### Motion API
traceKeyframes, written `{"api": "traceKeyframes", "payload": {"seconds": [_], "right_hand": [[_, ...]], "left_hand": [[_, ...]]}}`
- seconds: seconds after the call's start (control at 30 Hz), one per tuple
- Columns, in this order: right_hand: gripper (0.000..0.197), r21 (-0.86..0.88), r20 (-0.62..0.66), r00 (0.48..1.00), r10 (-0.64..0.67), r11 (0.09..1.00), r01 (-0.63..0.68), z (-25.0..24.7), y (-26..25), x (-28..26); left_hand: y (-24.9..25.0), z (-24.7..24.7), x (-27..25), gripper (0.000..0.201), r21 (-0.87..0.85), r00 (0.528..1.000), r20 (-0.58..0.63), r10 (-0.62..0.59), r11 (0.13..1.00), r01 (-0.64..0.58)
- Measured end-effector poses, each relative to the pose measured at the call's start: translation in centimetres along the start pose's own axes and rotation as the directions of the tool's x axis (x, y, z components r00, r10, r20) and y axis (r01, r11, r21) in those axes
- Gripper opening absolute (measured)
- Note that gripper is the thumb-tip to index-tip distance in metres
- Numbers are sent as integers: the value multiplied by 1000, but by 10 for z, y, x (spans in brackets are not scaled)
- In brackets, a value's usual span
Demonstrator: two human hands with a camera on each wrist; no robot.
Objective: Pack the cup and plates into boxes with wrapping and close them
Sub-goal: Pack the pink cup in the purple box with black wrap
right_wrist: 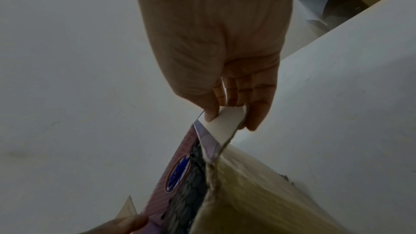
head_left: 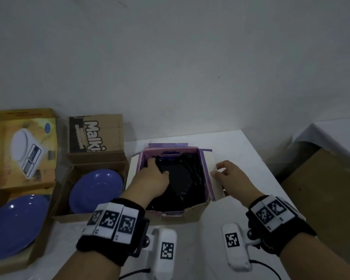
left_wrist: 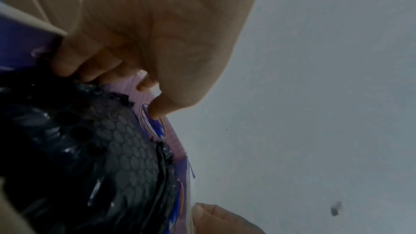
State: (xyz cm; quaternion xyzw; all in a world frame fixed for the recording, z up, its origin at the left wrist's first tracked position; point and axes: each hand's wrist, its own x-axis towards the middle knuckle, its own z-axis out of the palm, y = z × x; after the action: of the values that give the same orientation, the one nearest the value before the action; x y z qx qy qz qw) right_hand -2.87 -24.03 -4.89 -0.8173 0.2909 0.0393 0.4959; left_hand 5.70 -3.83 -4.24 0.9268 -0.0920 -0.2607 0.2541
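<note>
A purple-lined cardboard box (head_left: 192, 211) stands open in the middle of the white table. Black bubble wrap (head_left: 187, 178) fills it and hides whatever it covers. My left hand (head_left: 157, 174) reaches down into the box, its fingers curled on the black bubble wrap (left_wrist: 101, 149) near the far purple wall (left_wrist: 173, 146). My right hand (head_left: 223, 172) pinches the box's white right flap (head_left: 210, 162), which stands up; thumb and fingers of the right hand (right_wrist: 231, 120) clamp the flap's (right_wrist: 225, 131) top edge. A small blue plate (head_left: 96, 188) and a large blue plate (head_left: 12, 225) lie unwrapped in two open boxes at left.
The small plate's brown carton (head_left: 97, 217) has a printed flap (head_left: 95, 134) standing up at the back. The large plate's box has a yellow lid (head_left: 24, 148) raised behind it. A big brown carton (head_left: 321, 190) sits beyond the table's right edge (head_left: 271, 168). Bare table (head_left: 206, 239) lies in front.
</note>
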Motion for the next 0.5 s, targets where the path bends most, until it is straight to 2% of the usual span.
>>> {"api": "traceKeyframes", "payload": {"seconds": [0.17,0.23,0.27,0.33,0.37,0.4,0.43,0.47,0.5], "right_hand": [[17,11,-3,1000,5,1000,-5,2,0,-2],[17,4,-9,1000,1,1000,-1,1,0,-3],[17,-1,-14,1000,-4,1000,4,1,0,-2],[17,-15,-23,1000,-14,1000,14,1,0,-3],[17,-21,-23,1000,-19,1000,18,1,0,-3],[17,-26,-21,1000,-23,999,22,3,0,-3],[17,-28,-24,999,-22,999,21,2,1,-3],[18,-29,-26,999,-22,999,21,2,2,-4],[18,-26,-28,999,-22,999,21,1,2,-4]], "left_hand": [[0,8,-1,70,18,994,82,-66,998,64],[2,10,-2,72,125,996,72,-54,991,45],[5,9,-3,70,200,999,23,-27,980,22],[16,9,-4,59,314,982,-139,131,946,-82],[23,12,-3,53,338,946,-199,256,924,-179],[29,16,-1,49,347,905,-206,372,893,-288],[37,22,2,47,343,873,-161,461,855,-388],[42,29,6,47,335,862,-97,498,832,-443],[46,34,10,47,338,871,-36,491,826,-451]]}}
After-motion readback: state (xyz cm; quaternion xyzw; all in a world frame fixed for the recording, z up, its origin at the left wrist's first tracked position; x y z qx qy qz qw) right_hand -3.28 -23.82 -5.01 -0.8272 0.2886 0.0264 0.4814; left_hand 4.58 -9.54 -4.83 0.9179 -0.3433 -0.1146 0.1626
